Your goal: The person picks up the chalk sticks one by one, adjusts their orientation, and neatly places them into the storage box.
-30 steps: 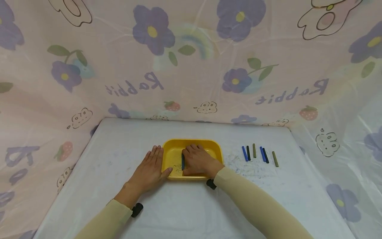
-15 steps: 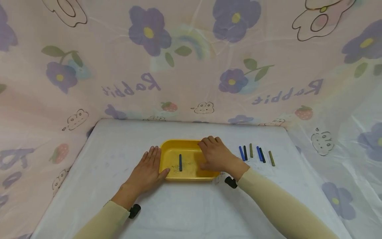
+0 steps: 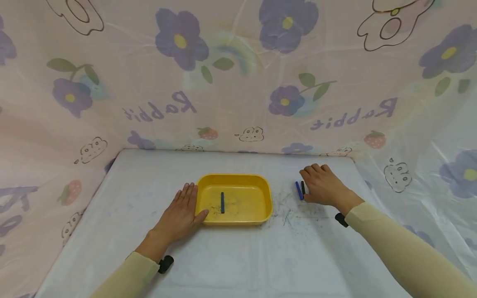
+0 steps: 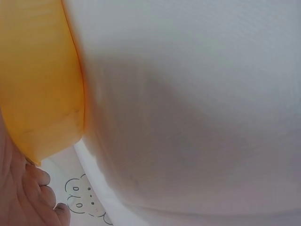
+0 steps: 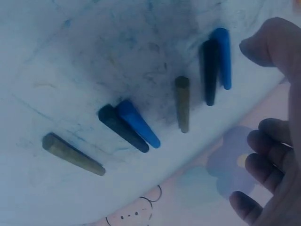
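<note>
A shallow yellow tray (image 3: 247, 201) lies on the white-covered table, with one dark blue crayon (image 3: 222, 203) standing lengthwise inside its left half. My left hand (image 3: 176, 215) rests flat along the tray's left side, fingers straight and thumb over the near corner. To the right of the tray my right hand (image 3: 323, 187) is over the loose crayons, thumb and fingers apart and holding nothing. In the right wrist view lie two blue crayons (image 5: 225, 59), two dark ones (image 5: 209, 73) and two olive ones (image 5: 182, 104). The hand hides most of them from the head view.
Crayon smudges (image 3: 288, 213) mark the white cloth right of the tray. A printed curtain (image 3: 231, 103) with flowers and rabbits hangs behind the table's back edge and at both sides.
My right hand has left the tray and moved right to the loose crayons. The dark blue crayon stays in the tray. My left hand keeps its place at the tray's side.
</note>
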Motion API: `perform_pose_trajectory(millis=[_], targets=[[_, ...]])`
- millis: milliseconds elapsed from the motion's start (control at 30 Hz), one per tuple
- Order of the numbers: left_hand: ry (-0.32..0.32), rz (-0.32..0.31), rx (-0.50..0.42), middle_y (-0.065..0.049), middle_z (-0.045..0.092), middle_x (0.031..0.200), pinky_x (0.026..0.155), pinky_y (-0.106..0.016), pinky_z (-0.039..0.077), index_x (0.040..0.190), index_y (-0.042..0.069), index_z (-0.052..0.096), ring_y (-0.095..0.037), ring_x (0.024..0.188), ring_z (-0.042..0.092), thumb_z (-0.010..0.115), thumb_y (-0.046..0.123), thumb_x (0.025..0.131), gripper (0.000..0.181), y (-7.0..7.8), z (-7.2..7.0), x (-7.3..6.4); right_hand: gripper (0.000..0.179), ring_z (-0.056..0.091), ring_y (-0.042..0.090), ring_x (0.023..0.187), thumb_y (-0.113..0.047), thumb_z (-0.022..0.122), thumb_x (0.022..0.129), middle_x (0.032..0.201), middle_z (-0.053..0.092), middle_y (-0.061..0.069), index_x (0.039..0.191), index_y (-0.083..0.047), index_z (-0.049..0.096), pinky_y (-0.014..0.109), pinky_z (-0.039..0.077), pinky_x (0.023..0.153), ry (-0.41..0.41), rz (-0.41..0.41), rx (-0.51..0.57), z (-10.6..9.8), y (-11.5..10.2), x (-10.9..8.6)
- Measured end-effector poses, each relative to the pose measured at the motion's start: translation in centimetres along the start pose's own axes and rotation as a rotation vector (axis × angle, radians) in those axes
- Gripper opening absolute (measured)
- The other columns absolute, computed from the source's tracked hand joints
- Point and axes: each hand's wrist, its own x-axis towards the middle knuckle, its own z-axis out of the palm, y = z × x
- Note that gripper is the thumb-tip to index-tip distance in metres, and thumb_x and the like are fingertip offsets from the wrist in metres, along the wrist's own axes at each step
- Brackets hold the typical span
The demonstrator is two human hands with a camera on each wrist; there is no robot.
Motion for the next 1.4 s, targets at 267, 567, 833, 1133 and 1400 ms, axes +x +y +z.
perform_pose_trajectory(millis=[267,567,833,1133,1400], targets=[[-0.001,0.0,0.007,-0.026,0.017,0.174,0.132,-0.055,0.018,0.165,-0.009,0.013,-0.04,0.163,0.014,0.044,0.057,0.11,0.092,-0.2,0.4,0.0,0.078,0.054,0.039,0.128,-0.044,0.086,0.083,0.137,0.061,0.017,0.142,-0.001,0.058,0.06,0.047,0.102,-0.161,0.054,0.074,3.0,-0.1,0.2],[0.0,0.003,0.011,-0.025,0.016,0.174,0.132,-0.054,0.019,0.165,-0.009,0.013,-0.04,0.163,0.014,0.044,0.057,0.109,0.092,-0.3,0.4,0.1,0.079,0.053,0.041,0.13,-0.044,0.086,0.084,0.139,0.061,0.018,0.144,-0.002,0.057,0.062,0.046,0.103,-0.201,0.067,0.093,3.7,0.0,0.8],[-0.006,0.007,0.002,-0.026,0.016,0.174,0.133,-0.054,0.018,0.165,-0.009,0.012,-0.04,0.163,0.013,0.044,0.056,0.11,0.092,-0.3,0.4,0.1,0.077,0.053,0.042,0.131,-0.047,0.084,0.087,0.141,0.061,0.018,0.144,-0.003,0.059,0.064,0.046,0.103,-0.242,0.066,0.117,3.8,-0.1,1.2],[-0.002,0.008,0.006,-0.025,0.016,0.174,0.132,-0.054,0.019,0.165,-0.009,0.012,-0.04,0.163,0.014,0.044,0.057,0.11,0.092,-0.4,0.5,0.1,0.076,0.052,0.044,0.128,-0.048,0.083,0.085,0.137,0.06,0.021,0.138,0.0,0.057,0.064,0.045,0.102,-0.235,0.108,0.152,3.9,-0.1,1.5],[-0.007,-0.004,0.018,-0.025,0.016,0.174,0.133,-0.054,0.018,0.166,-0.008,0.013,-0.039,0.164,0.013,0.044,0.059,0.109,0.094,-0.1,0.2,0.1,0.083,0.054,0.04,0.112,-0.055,0.083,0.079,0.124,0.06,0.022,0.13,0.004,0.055,0.06,0.044,0.095,-0.124,0.171,0.119,2.7,0.1,1.8]])
